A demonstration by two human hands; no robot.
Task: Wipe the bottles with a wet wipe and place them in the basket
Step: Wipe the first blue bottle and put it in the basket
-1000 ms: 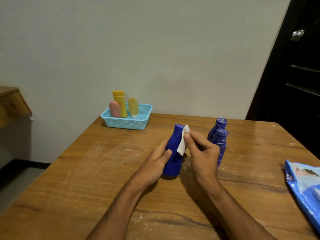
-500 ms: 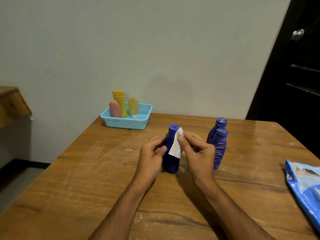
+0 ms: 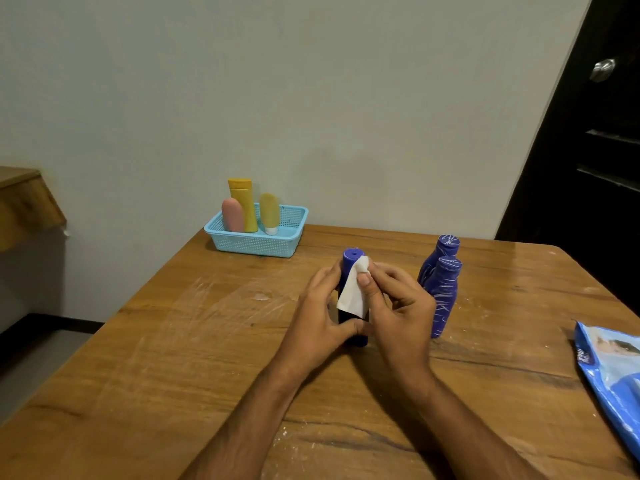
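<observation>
The left hand grasps the plain dark blue plastic bottle from its left side, fingers curled around the body. The right hand pinches a white wet wipe and presses it with the thumb on the neck and front of this bottle. The bottle stands upright on the brown wooden table, near the middle. Just to the right stand two blue bottles with white streaks, one behind the other and close together. At the far left of the table is a light blue plastic mesh basket; in it stand a pink bottle, a tall yellow bottle and a small yellow tube. A blue wipes packet lies at the right edge.
</observation>
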